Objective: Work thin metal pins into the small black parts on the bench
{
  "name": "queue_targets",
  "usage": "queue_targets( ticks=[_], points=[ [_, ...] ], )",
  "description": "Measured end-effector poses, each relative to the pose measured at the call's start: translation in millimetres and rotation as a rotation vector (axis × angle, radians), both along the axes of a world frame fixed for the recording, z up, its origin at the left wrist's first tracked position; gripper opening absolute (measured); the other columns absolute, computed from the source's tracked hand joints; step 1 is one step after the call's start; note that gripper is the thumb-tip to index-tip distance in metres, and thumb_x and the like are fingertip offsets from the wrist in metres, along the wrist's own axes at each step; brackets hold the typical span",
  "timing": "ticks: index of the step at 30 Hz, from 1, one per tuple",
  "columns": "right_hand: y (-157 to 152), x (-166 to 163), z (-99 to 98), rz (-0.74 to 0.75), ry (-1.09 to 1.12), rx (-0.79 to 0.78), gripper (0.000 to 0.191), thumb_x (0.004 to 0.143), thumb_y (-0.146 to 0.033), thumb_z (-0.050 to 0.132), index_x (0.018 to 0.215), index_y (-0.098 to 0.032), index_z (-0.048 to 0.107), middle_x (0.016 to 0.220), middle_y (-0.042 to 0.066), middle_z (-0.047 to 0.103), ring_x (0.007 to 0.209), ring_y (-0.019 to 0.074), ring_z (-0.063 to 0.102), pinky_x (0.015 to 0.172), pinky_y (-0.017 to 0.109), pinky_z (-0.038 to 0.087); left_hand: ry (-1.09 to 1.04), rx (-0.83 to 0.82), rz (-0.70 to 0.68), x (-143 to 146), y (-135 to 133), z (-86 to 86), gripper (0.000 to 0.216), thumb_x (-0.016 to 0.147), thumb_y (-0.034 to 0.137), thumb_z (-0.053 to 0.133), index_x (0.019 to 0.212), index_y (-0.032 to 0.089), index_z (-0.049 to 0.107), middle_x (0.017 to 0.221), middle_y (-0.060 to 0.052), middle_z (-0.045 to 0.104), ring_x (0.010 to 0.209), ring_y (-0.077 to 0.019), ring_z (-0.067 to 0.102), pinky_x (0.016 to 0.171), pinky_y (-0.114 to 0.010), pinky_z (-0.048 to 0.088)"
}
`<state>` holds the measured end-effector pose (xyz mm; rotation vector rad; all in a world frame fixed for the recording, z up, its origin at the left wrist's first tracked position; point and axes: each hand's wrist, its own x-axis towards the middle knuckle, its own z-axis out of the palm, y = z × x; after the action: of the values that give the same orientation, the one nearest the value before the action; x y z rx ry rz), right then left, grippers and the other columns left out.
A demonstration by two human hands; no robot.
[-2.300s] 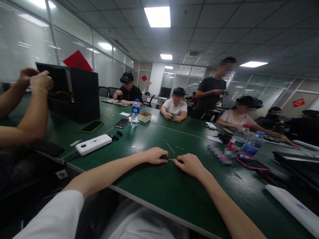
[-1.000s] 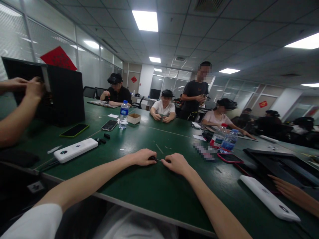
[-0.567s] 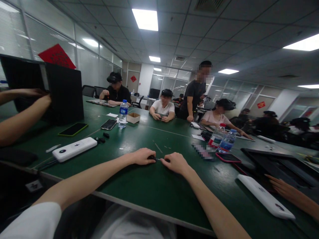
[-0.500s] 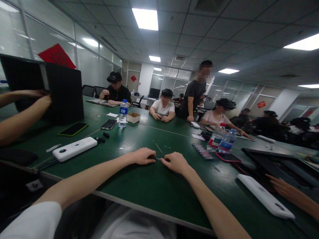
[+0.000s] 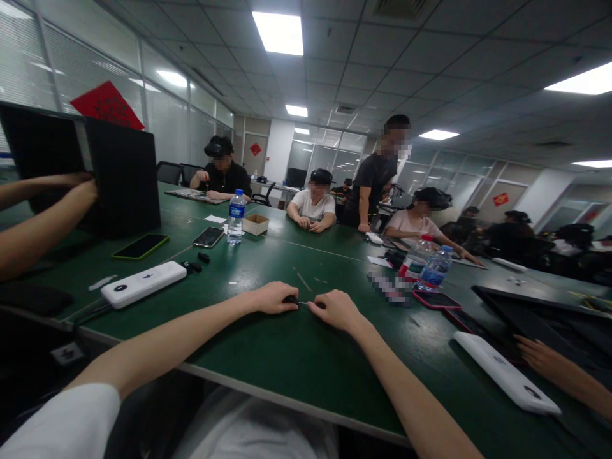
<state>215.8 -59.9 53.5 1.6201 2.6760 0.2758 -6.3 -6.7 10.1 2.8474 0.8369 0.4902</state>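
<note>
Box (image 5: 255, 229) on green table (image 5: 287, 357), used as reference; sides as the wearer sees them.

Tool (image 5: 291, 299): small, dark handle, thin bright shaft. Lies low over the table, nearer the wearer than the box and to its right. Long axis runs crosswise, left to right, about level. Handle end left; shaft points right, toward the other hand. Tip too small to make out.

Left hand (image 5: 276, 298): nearer than the box, slightly right of it. Fingers curled round the handle, palm down; most of the handle hidden in the grip.

Right hand (image 5: 335, 309): farther right of the box, fingers bent inward, thumb and forefinger at the shaft's end. Cannot tell whether they pinch the shaft or only meet it, nor how far apart they stand.

About the box: bottle (image 5: 236, 220) upright just left; phone (image 5: 208, 237) left of that. Power bank (image 5: 144, 284) nearer and left, small black pieces (image 5: 195, 266) by its end. Black case (image 5: 127, 178) well left, a co-worker's hands (image 5: 85, 185) at its side. Well right and nearer: red-rimmed phone (image 5: 436, 299), black frame (image 5: 549, 325), another person's hand (image 5: 540, 358) by the frame. Beyond the box, a seated person in white (image 5: 313, 205).
</note>
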Motion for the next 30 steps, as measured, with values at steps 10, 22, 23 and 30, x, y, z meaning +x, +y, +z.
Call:
queue_targets(
  ticks=[10,22,23,30],
  points=[
    [2.0,1.2,-3.0,0.009,-0.005,0.028,0.059,0.092,-0.061,0.028,0.081,-0.023,0.071,0.081,0.005,0.071,0.073,0.0174,0.063,0.066,0.025,0.041,-0.015,-0.016,-0.014,0.0,0.6,-1.4,0.022,0.089,0.038,0.054,0.101,0.021,0.058,0.093,-0.004,0.067,0.083,-0.0180,0.062,0.069,-0.025,0.042],
    [1.4,0.5,-0.9,0.000,-0.006,0.011,0.059,0.092,-0.061,0.028,0.081,-0.023,0.071,0.078,0.005,0.070,0.072,0.0171,0.063,0.067,0.025,0.042,-0.002,-0.017,-0.002,-0.1,0.7,-0.6,0.021,0.089,0.039,0.055,0.100,0.021,0.058,0.093,-0.004,0.066,0.083,-0.0185,0.062,0.069,-0.025,0.042],
    [1.4,0.8,-0.6,0.000,-0.005,0.012,0.059,0.092,-0.061,0.028,0.082,-0.023,0.071,0.078,0.005,0.070,0.071,0.0171,0.063,0.067,0.025,0.042,-0.002,-0.020,-0.001,-0.3,0.4,-0.3,0.021,0.089,0.039,0.055,0.100,0.021,0.058,0.093,-0.004,0.066,0.084,-0.0186,0.062,0.069,-0.025,0.042],
    [-0.8,-1.8,1.2,0.061,0.135,0.026,0.055,0.093,-0.057,0.030,0.081,-0.022,0.072,0.077,0.003,0.071,0.068,0.0141,0.062,0.064,0.023,0.039,0.005,-0.001,-0.010,-0.3,-1.2,2.1,0.023,0.089,0.040,0.053,0.101,0.021,0.057,0.092,-0.004,0.066,0.082,-0.0189,0.062,0.068,-0.025,0.041]
  ],
)
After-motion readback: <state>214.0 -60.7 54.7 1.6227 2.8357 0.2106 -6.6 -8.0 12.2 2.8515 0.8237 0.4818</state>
